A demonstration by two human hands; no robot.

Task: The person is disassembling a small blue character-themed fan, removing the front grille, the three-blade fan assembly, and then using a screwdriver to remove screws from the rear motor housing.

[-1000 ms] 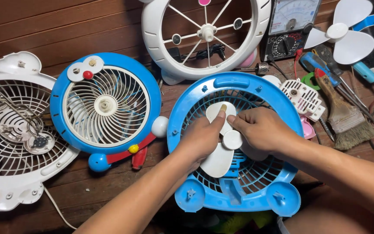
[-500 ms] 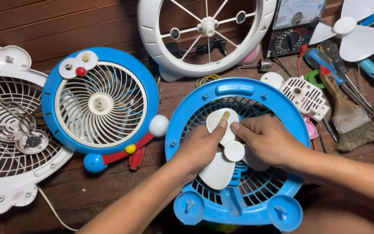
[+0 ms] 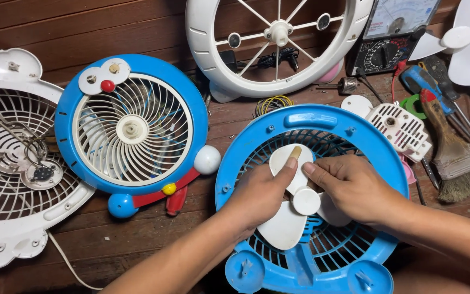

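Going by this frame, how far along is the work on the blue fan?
Done: the blue fan housing lies open on the wooden floor, its front cover set aside to the left. In hand: the left hand and right hand both press on the white blade at its hub, inside the rear grille. Left: the front cover is not yet back on; whether the blade is fully seated cannot be told.

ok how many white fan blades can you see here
2: one fan blade under both hands in the blue fan shell, another fan blade loose at the top right, partly cut off. Others may be hidden.
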